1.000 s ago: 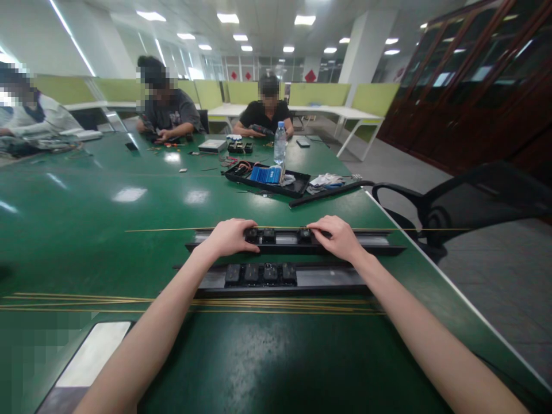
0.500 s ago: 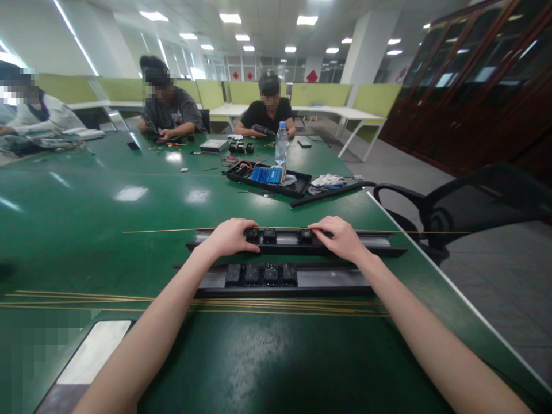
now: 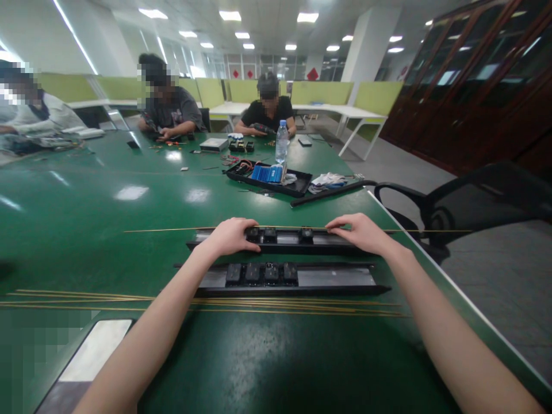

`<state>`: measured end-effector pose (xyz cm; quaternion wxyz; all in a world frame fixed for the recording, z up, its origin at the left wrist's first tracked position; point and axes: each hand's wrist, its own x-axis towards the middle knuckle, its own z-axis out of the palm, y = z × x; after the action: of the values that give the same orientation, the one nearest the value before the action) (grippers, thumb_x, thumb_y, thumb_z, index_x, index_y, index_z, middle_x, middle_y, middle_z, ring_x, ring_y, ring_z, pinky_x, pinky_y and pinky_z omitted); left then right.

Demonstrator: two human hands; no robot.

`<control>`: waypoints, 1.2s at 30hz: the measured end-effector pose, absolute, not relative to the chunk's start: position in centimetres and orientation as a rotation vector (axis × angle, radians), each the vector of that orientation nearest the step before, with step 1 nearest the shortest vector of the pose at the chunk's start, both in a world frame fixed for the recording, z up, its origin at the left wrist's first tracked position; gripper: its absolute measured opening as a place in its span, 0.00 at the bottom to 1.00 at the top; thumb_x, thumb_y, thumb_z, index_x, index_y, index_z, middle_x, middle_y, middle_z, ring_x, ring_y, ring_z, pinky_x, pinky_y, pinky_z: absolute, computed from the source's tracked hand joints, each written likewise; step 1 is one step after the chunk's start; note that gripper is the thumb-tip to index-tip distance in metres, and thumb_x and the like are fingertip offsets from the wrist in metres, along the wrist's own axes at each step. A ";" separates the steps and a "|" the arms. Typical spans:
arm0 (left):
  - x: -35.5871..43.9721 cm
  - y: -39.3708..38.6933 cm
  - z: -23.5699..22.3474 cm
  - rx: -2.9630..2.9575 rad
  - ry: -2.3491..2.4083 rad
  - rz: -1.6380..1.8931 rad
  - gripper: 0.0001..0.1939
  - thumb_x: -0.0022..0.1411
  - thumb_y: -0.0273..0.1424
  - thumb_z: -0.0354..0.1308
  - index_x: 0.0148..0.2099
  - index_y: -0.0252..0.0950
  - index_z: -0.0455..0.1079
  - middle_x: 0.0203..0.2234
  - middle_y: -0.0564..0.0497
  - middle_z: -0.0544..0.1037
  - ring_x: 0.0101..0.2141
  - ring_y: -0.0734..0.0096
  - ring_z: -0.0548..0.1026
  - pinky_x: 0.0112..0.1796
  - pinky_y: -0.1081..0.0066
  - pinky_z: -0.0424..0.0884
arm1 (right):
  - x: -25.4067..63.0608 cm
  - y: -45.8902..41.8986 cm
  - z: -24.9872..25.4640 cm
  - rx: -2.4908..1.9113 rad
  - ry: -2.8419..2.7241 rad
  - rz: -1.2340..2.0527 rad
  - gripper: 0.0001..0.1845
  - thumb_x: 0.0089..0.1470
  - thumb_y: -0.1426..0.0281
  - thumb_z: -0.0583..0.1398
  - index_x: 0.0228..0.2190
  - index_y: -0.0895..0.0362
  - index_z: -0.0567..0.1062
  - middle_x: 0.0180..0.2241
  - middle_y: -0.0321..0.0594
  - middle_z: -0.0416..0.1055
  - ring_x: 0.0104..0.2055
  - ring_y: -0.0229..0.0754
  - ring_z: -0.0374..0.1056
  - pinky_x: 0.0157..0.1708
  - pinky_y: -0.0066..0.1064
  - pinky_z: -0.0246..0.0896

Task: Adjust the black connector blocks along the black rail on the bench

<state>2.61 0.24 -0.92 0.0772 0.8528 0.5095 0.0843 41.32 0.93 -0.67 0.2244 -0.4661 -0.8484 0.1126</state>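
My left hand [image 3: 232, 236] is closed around the left part of the far black channel [image 3: 284, 249], thumb at the front wall and fingers over the back edge. Several small black blocks sit in this channel; one block [image 3: 306, 234] stands apart near its middle. A thin brass-coloured rod [image 3: 164, 230] runs along the channel's back edge and sticks out past both ends. To the right of that lone block, my right hand [image 3: 360, 233] pinches the rod between thumb and fingertips. Closer to me lies a second black channel [image 3: 336, 278] holding a row of several black blocks [image 3: 253, 273].
Several loose brass-coloured rods [image 3: 86, 299] lie in front of the channels. A phone-like slab [image 3: 95, 351] rests by my left forearm. Beyond stand a black tray [image 3: 297, 187] with a blue item, a water bottle [image 3: 282, 142] and a chair [image 3: 431, 201]. Co-workers sit across the table.
My right hand has slid to the right along the rod, away from the lone block. My left hand has stayed in place.
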 end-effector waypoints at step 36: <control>2.5 0.5 -1.2 2.565 1.507 0.273 0.36 0.51 0.54 0.66 0.58 0.41 0.73 0.51 0.46 0.80 0.50 0.50 0.77 0.50 0.61 0.72 | 54.5 1.1 1.1 -2.045 -2.073 0.401 0.15 0.42 0.60 0.66 0.32 0.56 0.83 0.31 0.41 0.79 0.33 0.47 0.70 0.35 0.36 0.61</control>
<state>2.46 0.52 -1.22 0.0770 0.8561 0.5029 0.0912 54.53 1.14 1.11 0.1007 -0.6922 -0.7017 0.1356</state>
